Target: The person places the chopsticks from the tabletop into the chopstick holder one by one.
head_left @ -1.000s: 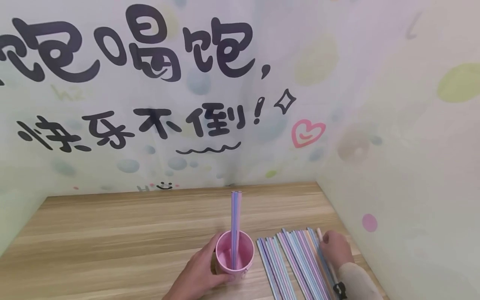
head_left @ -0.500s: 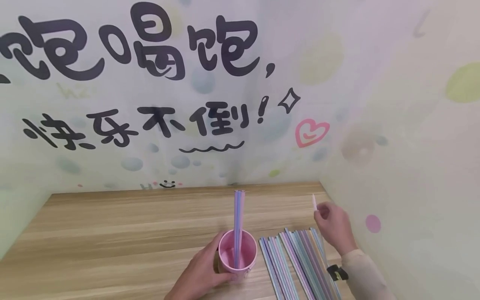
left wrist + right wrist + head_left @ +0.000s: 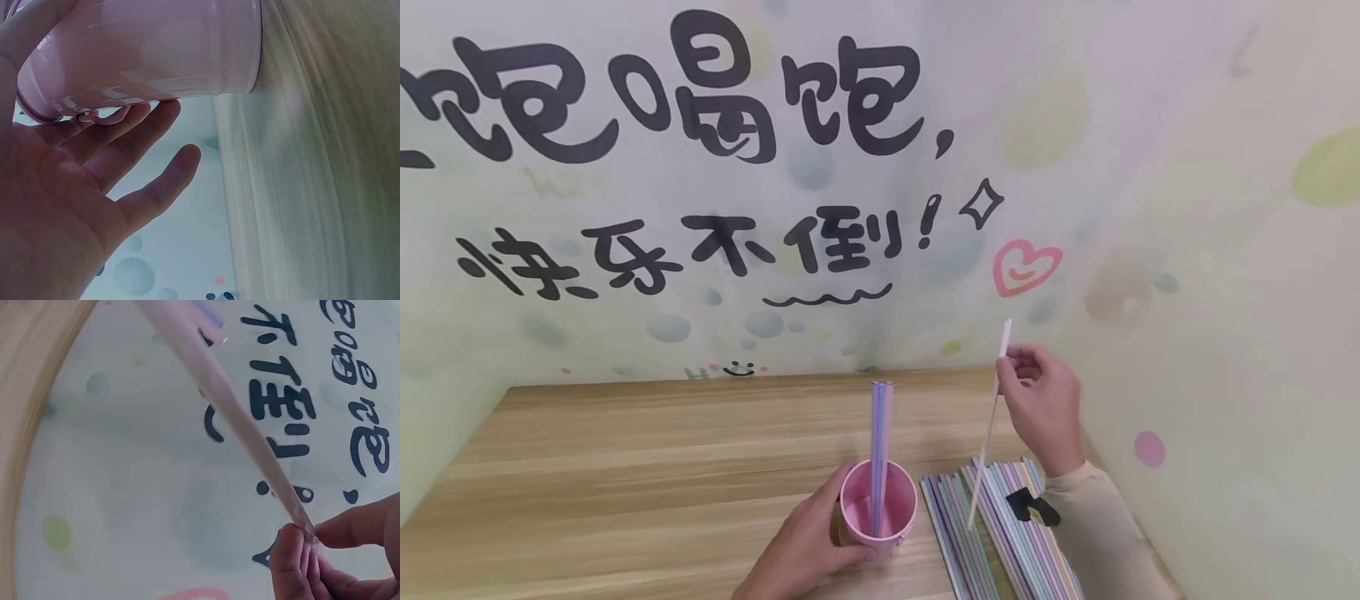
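Note:
My left hand [image 3: 805,537] grips a pink cup [image 3: 901,500] by its side, thumb in front and fingers round the back. In the left wrist view the cup [image 3: 150,56] shows a glossy wall and a small loop by its rim. A few pink and blue straws [image 3: 881,433] stand upright in the cup. My right hand [image 3: 1047,408] pinches a pale pink straw [image 3: 987,442] near its upper end, between thumb and fingers. This straw slants, its lower end overlapping the straws on the table. In the right wrist view the pinched straw [image 3: 240,422] runs across the picture.
Right of the cup, two side-by-side groups of pastel straws, a left one [image 3: 958,533] and a right one [image 3: 1018,542], lie on the wooden table [image 3: 647,475]. Walls with printed lettering [image 3: 718,237] and coloured dots enclose the table at the back and sides.
My right hand has lifted the pale pink straw from the right end of the row, raising it and swinging it leftward. The left hand still holds the cup in place.

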Available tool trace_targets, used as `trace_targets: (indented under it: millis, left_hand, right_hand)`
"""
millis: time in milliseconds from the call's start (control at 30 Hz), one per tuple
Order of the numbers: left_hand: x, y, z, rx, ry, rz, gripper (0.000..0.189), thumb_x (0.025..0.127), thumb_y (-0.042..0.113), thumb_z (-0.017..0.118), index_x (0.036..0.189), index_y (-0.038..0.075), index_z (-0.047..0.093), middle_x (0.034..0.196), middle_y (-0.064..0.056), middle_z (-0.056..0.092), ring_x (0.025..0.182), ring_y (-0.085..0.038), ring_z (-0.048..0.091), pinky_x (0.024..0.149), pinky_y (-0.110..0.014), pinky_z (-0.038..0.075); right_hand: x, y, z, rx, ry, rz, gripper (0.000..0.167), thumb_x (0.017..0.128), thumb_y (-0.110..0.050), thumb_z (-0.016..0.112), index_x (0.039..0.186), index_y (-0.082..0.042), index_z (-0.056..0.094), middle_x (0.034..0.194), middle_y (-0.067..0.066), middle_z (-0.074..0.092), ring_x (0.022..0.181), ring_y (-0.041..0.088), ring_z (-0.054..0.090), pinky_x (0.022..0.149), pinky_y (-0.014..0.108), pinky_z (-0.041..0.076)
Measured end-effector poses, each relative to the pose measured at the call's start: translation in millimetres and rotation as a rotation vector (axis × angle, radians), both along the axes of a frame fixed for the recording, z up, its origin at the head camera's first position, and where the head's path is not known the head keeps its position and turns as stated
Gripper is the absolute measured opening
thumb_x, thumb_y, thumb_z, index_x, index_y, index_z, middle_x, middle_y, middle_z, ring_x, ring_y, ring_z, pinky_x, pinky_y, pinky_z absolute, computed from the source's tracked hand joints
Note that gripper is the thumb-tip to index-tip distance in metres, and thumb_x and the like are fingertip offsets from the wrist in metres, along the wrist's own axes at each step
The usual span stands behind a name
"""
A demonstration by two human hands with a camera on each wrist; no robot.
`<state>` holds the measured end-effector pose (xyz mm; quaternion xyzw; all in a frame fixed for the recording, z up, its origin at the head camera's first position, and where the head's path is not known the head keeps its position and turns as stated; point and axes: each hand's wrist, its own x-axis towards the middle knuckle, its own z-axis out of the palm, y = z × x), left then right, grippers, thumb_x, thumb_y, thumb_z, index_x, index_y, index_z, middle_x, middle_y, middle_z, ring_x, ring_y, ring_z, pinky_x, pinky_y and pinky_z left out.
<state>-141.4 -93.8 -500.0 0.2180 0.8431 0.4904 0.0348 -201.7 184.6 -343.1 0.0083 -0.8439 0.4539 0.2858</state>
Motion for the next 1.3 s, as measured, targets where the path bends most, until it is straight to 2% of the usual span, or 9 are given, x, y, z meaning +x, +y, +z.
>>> trace_targets:
  millis: [133,267,400,533,667,867,967,1133,1300]
  left_hand:
    - [0.0,0.1,0.0,0.005,-0.002,-0.004,0.102,0.071,0.032,0.09,0.153,0.036,0.03,0.138,-0.001,0.057,0.123,-0.027,0.055,0.097,-0.057,0.047]
    - [0.0,-0.2,0.2,0.002,0.017,-0.002,0.101,0.07,0.028,0.091,0.153,0.032,0.033,0.136,-0.001,0.058,0.121,-0.026,0.056,0.096,-0.054,0.048]
    - [-0.5,0.0,0.9,-0.004,0.034,-0.001,0.102,0.069,0.026,0.091,0.152,0.031,0.034,0.135,0.0,0.059,0.121,-0.025,0.057,0.097,-0.053,0.048]
    - [-0.3,0.1,1.1,-0.004,0.014,-0.007,0.102,0.069,0.026,0.091,0.153,0.03,0.033,0.137,-0.001,0.058,0.123,-0.026,0.056,0.098,-0.055,0.047]
    - [0.1,0.2,1.3,-0.002,0.005,-0.008,0.101,0.069,0.027,0.09,0.153,0.03,0.034,0.138,-0.002,0.058,0.124,-0.027,0.055,0.098,-0.056,0.047]
    - [0.3,0.0,0.4,-0.004,0.012,-0.004,0.102,0.069,0.028,0.09,0.153,0.032,0.032,0.14,-0.002,0.057,0.125,-0.025,0.054,0.099,-0.056,0.047]
    - [0.2,0.0,-0.3,-0.006,0.022,0.0,0.103,0.069,0.028,0.09,0.153,0.035,0.031,0.139,-0.002,0.057,0.124,-0.024,0.054,0.099,-0.055,0.047]
    - [-0.7,0.3,-0.4,0.004,0.04,-0.004,0.103,0.068,0.029,0.091,0.152,0.037,0.032,0.138,0.004,0.057,0.123,-0.021,0.055,0.099,-0.053,0.048]
    - [-1.0,0.4,-0.5,0.013,0.031,-0.012,0.102,0.069,0.031,0.09,0.151,0.039,0.032,0.138,0.007,0.056,0.124,-0.02,0.055,0.1,-0.053,0.047]
  right_hand:
    - [-1.5,-16,5.5,-0.11,0.047,0.026,0.013,0.093,-0.002,0.063,0.101,0.007,0.067,0.086,0.018,0.064,0.069,0.01,0.063,0.063,0.017,0.056]
    - [-2.9,-28,6.5,-0.173,0.06,0.054,0.012,0.093,-0.001,0.062,0.101,0.008,0.066,0.086,0.019,0.063,0.07,0.013,0.063,0.063,0.022,0.058]
    - [-4.1,-39,3.5,-0.192,0.055,0.087,0.012,0.093,0.001,0.062,0.102,0.009,0.065,0.087,0.018,0.063,0.072,0.017,0.064,0.065,0.028,0.06]
    - [-5.9,-51,-6.9,-0.202,0.059,0.149,0.01,0.092,0.005,0.062,0.101,0.009,0.062,0.087,0.018,0.063,0.074,0.023,0.064,0.065,0.032,0.061]
    - [-6.4,-61,-24.4,-0.156,0.051,0.212,0.008,0.091,0.007,0.063,0.099,0.008,0.062,0.086,0.017,0.064,0.074,0.027,0.065,0.063,0.029,0.06]
    - [-1.4,-72,-55.4,-0.068,-0.063,0.21,0.008,0.091,0.002,0.065,0.099,0.002,0.064,0.085,0.009,0.065,0.077,0.021,0.065,0.064,0.025,0.059]
    - [1.8,-75,-67.8,-0.03,-0.093,0.222,0.007,0.091,0.001,0.065,0.098,0.0,0.064,0.085,0.007,0.064,0.077,0.017,0.064,0.065,0.025,0.058]
    - [5.0,-82,-81.4,0.025,-0.101,0.266,0.009,0.089,0.001,0.068,0.094,-0.004,0.062,0.082,0.002,0.063,0.075,0.015,0.063,0.064,0.024,0.058]
    - [6.2,-88,-86.3,0.038,-0.104,0.283,0.01,0.088,0.001,0.068,0.094,-0.004,0.061,0.081,0.001,0.063,0.075,0.015,0.063,0.064,0.023,0.058]
